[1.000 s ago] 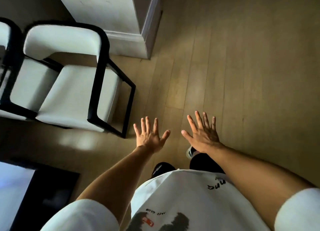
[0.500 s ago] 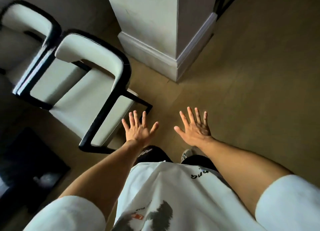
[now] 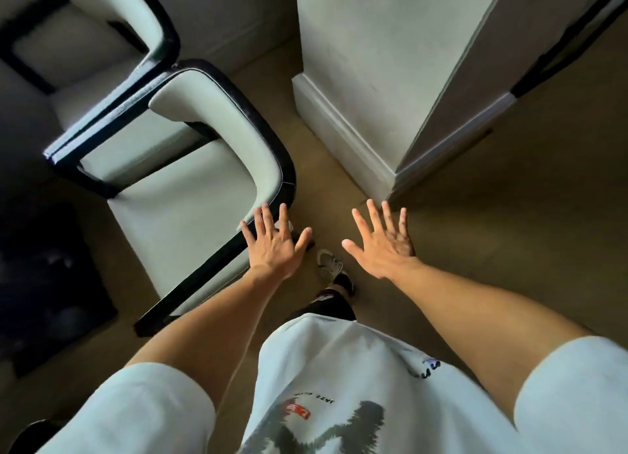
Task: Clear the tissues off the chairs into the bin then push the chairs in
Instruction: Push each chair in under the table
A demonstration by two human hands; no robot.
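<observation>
Both seats of the two cream-cushioned, black-framed chairs are showing no tissues, so clearing is looking done and pushing in is remaining; left hand and right hand are hovering spread and empty, bin unseen.

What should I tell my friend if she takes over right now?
Left hand: open, empty, over the near chair's front corner; touching or not is unclear.
Right hand: open, empty, above the floor.
Far chair stands beside the near one.
No tissues show on either seat; no bin is in view.
Left: check for tissues elsewhere, then push the chairs in.
</observation>
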